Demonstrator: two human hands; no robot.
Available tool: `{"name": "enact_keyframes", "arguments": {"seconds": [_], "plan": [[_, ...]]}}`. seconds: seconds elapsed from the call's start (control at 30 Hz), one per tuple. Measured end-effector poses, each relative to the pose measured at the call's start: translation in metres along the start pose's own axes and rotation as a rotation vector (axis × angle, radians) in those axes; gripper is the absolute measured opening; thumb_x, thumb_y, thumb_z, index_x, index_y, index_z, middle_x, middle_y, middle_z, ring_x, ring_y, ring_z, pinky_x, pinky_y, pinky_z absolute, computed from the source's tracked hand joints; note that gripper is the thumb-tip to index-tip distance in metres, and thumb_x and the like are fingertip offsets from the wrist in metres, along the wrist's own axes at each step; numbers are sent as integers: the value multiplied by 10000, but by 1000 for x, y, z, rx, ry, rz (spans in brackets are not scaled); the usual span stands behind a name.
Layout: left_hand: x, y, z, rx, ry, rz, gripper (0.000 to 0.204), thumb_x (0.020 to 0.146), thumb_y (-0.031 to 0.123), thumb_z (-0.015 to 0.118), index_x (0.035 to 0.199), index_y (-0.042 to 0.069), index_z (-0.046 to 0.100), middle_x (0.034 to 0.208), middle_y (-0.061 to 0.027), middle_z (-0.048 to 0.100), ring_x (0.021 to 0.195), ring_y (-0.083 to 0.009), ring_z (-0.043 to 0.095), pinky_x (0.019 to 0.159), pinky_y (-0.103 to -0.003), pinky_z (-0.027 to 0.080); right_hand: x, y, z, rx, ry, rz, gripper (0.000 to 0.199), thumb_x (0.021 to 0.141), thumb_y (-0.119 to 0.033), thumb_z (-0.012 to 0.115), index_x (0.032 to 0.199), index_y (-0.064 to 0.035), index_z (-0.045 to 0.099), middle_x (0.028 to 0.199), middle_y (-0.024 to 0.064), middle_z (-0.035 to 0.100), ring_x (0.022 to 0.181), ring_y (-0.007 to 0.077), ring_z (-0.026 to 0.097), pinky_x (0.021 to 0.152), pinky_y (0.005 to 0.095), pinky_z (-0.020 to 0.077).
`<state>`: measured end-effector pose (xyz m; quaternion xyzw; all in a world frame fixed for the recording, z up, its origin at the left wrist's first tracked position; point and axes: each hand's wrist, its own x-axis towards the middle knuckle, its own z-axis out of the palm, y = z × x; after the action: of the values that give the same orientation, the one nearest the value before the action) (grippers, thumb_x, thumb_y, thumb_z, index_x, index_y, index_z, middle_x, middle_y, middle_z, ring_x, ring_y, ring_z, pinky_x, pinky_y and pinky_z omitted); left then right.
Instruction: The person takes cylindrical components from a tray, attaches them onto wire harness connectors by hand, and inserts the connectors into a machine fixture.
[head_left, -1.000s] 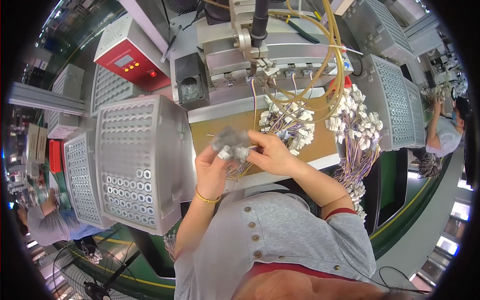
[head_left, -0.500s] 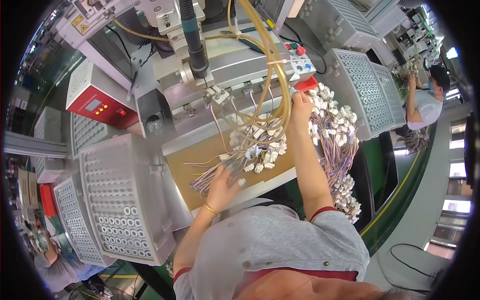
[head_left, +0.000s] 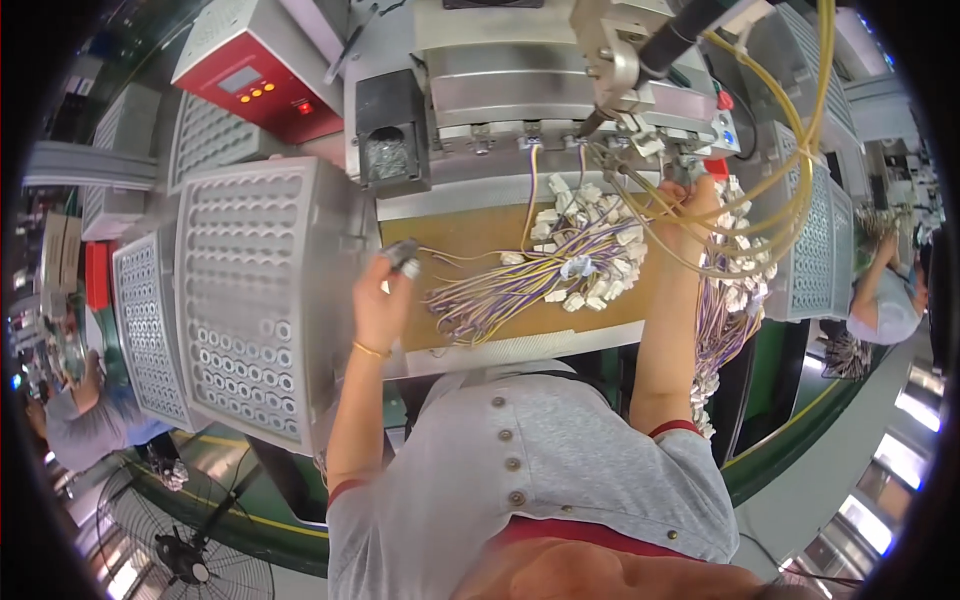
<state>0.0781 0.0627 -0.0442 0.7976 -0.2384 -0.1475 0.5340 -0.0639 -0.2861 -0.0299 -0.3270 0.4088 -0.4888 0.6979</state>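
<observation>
My left hand point(head_left: 383, 305) is raised at the left end of the brown work board point(head_left: 465, 235), beside the grey ring trays. Its fingers pinch together, with a grey-covered fingertip and a small white part point(head_left: 411, 267) showing there. My right hand point(head_left: 690, 196) is at the right end of the machine's clamp row, partly behind yellowish tubes. Its fingers are closed; whatever they grip is hidden. Between my hands lies a bundle of purple and yellow wires point(head_left: 490, 290) with white connectors point(head_left: 600, 225). Two wires point(head_left: 533, 180) hang from the clamps onto the board.
An upright grey tray point(head_left: 240, 270) with rows of rings stands left. A black box point(head_left: 392, 130) and a red control unit point(head_left: 262, 88) sit behind. The machine head point(head_left: 615, 75) overhangs the clamps. More wires point(head_left: 725, 300) hang right. Co-workers sit on both sides.
The view has turned left. My left hand has moved left off the wire bundle and up. My right hand remains at the clamp row. The machine head appears farther right along the clamps.
</observation>
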Motion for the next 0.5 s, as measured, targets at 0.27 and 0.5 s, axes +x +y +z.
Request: {"name": "enact_keyframes", "arguments": {"seconds": [0.27,0.5], "plan": [[23,-27,-4,798,38,520,185,610,26,581,794,40,589,850,-120,515,819,-291,443,714,-406,351,-10,-27,0,-544,-213,-130,165,814,-121,442,808,13,538,726,121,575,554,178,571,483,270,486],[12,1,-5,611,194,492,154,575,52,613,668,18,494,790,-147,495,738,-324,462,629,-403,367,-135,-3,1,-844,-776,-607,170,704,-41,542,847,22,611,719,77,622,659,139,575,581,247,440]]}}
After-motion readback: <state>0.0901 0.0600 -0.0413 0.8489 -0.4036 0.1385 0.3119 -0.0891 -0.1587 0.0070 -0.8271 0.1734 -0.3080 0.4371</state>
